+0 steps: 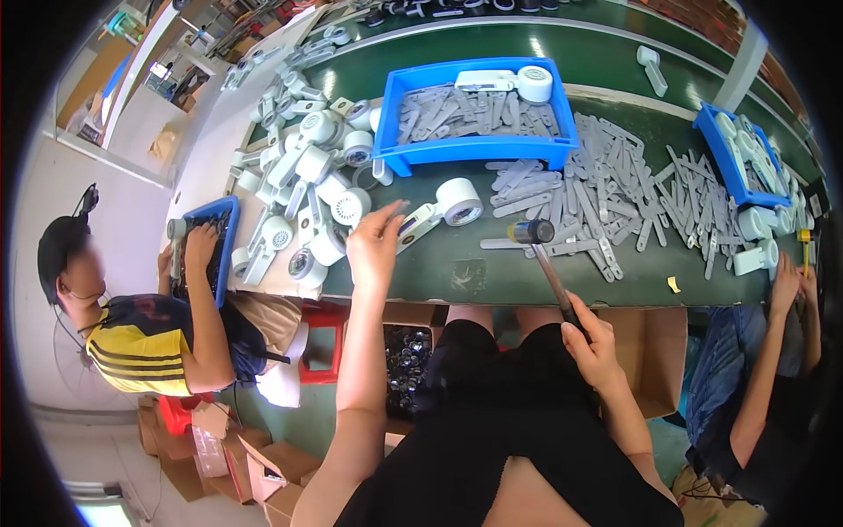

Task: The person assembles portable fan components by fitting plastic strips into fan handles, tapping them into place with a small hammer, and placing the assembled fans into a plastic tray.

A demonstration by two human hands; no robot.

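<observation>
My left hand (373,250) is above the green bench with thumb and fingers drawn together; whatever is between the fingertips, if anything, is too small to make out. Right beside those fingertips lies a white handheld fan (460,202), its round head to the right and its handle pointing toward my hand. My right hand (595,350) grips the dark handle of a small mallet (532,232). The mallet's cylindrical head is over the bench, near loose grey plastic strips (606,193). Left of my left hand, a heap of white handheld fans (314,164) spreads across the bench.
A blue bin (399,158) of grey strips stands at the back, a fan across it. Another blue bin (733,171) stands right. A co-worker (149,325) sits left with a blue tray (230,237); another person's hands (790,285) are at right. Cardboard boxes (663,360) stand below.
</observation>
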